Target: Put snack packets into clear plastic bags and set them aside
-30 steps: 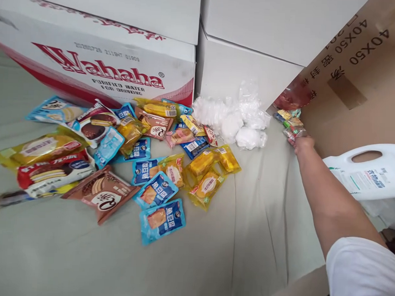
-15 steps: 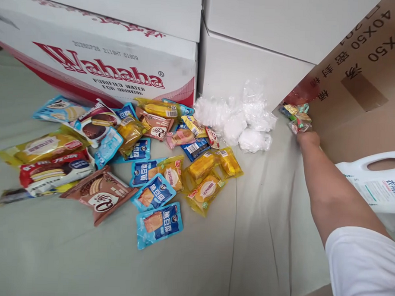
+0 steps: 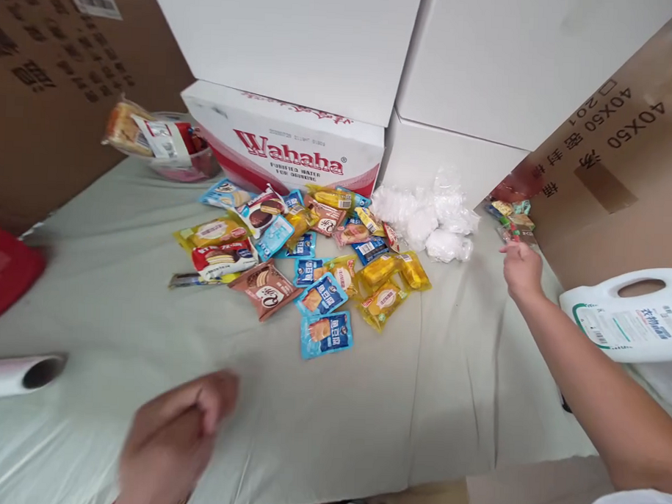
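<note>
My right hand (image 3: 523,272) is at the right with curled fingers, just in front of small colourful packets (image 3: 516,218) by the cardboard wall. Nothing shows in its grip. My left hand (image 3: 172,430), smeared by motion, hovers at the lower left with its fingers curled in and nothing visible in them. Between the hands lies a spread of wrapped snacks: blue fish tofu pouches (image 3: 326,334), yellow-wrapped cakes (image 3: 383,304), a brown snack packet (image 3: 266,288) and a red-and-white cake packet (image 3: 224,257). Clear-wrapped white bundles (image 3: 449,245) sit behind them.
A Wahaha water carton (image 3: 295,155) and white boxes (image 3: 463,73) stand at the back. A plastic tub (image 3: 198,166) with food packs is at the back left. A white jug (image 3: 625,321) lies right, a white roll (image 3: 12,377) and a red object (image 3: 7,270) left.
My right hand has drawn back slightly from the small packets by the cardboard. My left hand has come into view at the lower left. The view has pulled back and swung left.
</note>
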A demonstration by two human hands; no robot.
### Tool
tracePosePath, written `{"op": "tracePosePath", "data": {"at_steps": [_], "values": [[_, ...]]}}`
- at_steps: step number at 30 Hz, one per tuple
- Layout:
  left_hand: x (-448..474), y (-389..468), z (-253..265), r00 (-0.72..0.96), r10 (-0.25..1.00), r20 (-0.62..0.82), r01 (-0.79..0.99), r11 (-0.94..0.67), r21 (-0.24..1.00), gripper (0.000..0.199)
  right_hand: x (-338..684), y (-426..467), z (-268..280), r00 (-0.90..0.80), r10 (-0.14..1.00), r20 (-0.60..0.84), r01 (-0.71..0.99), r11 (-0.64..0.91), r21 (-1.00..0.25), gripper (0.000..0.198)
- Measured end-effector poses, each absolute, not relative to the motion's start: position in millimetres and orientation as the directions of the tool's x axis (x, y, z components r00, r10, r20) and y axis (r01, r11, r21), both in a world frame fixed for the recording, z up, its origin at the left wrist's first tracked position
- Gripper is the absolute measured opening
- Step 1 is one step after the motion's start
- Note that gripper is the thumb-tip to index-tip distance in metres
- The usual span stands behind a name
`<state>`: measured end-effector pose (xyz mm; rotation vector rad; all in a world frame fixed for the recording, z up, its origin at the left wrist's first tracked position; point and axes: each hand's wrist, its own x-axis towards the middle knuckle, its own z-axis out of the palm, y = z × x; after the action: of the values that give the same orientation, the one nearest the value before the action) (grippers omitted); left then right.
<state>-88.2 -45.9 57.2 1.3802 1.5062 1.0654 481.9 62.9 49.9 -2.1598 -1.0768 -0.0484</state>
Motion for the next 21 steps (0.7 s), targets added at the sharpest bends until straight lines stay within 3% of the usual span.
{"op": "tracePosePath", "data": {"at_steps": [1,2,3,6,10,12,15,18,21], "values": [[-78,-31,59,0.093,0.985,-0.145,0.015,0.144,0.989,0.03,470,62,53,0.617,0.72,0.318,0.725,-0.363,-0.585,0.027],[-66,-16,60,0.227,0.949,-0.218,-0.184,0.262,0.948,0.028,458,62,56,0.579,0.757,0.304,0.738,-0.326,-0.591,0.026],[-55,-3,60,0.341,0.9,-0.27,-0.281,0.372,0.885,0.022,446,62,60,0.536,0.794,0.287,0.749,-0.291,-0.596,0.026],[-27,21,57,0.486,0.82,-0.301,-0.383,0.51,0.771,0.02,410,64,70,0.412,0.879,0.24,0.78,-0.204,-0.591,0.03],[-27,22,49,0.412,0.883,-0.226,-0.378,0.391,0.839,0.018,371,45,77,0.165,0.954,0.251,0.901,-0.042,-0.431,0.03],[-49,28,45,0.28,0.95,-0.138,-0.282,0.219,0.934,0.009,361,20,70,0.025,0.973,0.231,0.946,0.052,-0.321,0.03],[-101,61,40,-0.008,1.0,-0.022,0.094,0.022,0.995,0.007,363,-31,45,0.007,0.982,0.19,0.955,0.05,-0.292,0.031],[-155,119,42,-0.274,0.958,0.081,0.515,0.075,0.854,0.014,374,-83,11,0.096,0.974,0.206,0.95,-0.028,-0.31,0.033],[-188,189,53,-0.289,0.929,0.23,0.77,0.082,0.633,0.023,385,-118,-18,0.214,0.954,0.211,0.941,-0.143,-0.308,0.037]]}}
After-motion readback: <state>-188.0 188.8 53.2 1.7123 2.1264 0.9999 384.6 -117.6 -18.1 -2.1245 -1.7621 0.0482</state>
